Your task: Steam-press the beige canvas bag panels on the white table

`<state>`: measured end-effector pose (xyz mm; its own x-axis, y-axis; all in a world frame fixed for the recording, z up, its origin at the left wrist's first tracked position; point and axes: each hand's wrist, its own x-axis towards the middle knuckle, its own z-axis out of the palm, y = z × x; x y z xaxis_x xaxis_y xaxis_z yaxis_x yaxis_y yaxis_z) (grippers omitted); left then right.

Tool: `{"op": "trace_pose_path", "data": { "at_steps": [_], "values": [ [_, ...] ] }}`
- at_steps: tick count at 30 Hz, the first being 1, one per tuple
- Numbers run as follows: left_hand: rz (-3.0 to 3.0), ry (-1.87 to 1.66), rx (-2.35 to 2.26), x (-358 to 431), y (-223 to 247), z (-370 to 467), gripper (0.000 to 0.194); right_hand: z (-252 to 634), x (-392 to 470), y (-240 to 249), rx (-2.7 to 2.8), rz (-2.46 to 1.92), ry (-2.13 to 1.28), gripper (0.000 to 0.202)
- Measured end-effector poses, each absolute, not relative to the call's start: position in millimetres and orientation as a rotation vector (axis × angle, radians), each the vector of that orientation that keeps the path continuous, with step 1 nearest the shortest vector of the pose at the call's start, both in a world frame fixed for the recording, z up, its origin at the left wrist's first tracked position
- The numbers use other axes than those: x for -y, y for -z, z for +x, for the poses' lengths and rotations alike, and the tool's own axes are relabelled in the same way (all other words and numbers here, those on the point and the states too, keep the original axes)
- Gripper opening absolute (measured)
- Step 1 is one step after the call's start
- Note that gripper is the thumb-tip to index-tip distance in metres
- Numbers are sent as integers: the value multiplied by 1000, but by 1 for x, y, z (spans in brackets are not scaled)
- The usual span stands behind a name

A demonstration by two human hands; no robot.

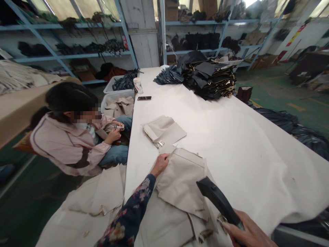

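Note:
A beige fabric piece (183,178) with a metal-edged top lies over other beige pieces at the near end of the white table. My left hand (160,164) pinches its upper left edge. In my right hand (246,228), at the lower right, is a black curved tool (218,199), its wide end pointing up and left above the fabric's right side. The tool's handle end is wrapped by my fingers. Just beyond my left hand lies another beige piece (167,130) with a metal clasp along its left edge.
A seated person (69,137) works at the left beside the white table (231,137). A phone (144,98) and a cup (138,85) stand near the far left corner. Black bags (208,75) are piled at the far end. More beige pieces (89,206) lie lower left.

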<state>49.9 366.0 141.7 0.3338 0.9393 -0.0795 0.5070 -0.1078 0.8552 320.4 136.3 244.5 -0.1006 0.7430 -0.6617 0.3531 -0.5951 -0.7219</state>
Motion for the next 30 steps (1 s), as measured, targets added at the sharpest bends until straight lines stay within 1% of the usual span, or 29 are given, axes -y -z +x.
{"op": "trace_pose_path", "data": {
  "at_steps": [5,9,13,22,25,30],
  "values": [
    [1498,-688,-1050,-338,-186,45,41,311,-152,-260,1285,-1697,-1777,36],
    [1065,-772,-858,-313,-206,58,45,303,-164,-270,1397,-1566,-1735,30],
    [886,-758,-773,-293,-220,71,49,298,-168,-277,1437,-1526,-1691,25],
    [710,-741,-629,-264,-208,89,49,296,-168,-281,1351,-1473,-1694,27],
    [702,-696,-619,-256,-205,94,50,300,-173,-284,1306,-1485,-1628,30],
    [687,-761,-653,-259,-201,90,51,315,-175,-291,1276,-1569,-1526,33]
  ]
}}
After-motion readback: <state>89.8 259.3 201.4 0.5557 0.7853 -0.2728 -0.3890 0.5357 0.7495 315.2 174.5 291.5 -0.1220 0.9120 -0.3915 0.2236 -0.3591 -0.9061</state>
